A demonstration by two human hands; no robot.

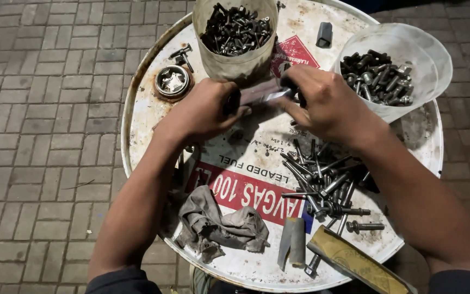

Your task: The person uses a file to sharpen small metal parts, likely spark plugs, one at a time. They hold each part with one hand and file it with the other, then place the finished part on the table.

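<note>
Outdoor workshop spot: drum top point(153, 109) on brick paving point(44, 109), bolt-filled tubs point(235, 60), loose bolts point(322, 182), rag point(218, 220).

We see a narrow strip of grey abrasive paper point(259, 93) stretched almost level between our two hands, over the far middle of the white drum lid. Its left end disappears into the left hand's closed grip, its right end under the right hand's fingers. A small dark bolt point(299, 98) sits at that right end, mostly hidden, so we cannot tell its pose.
</note>
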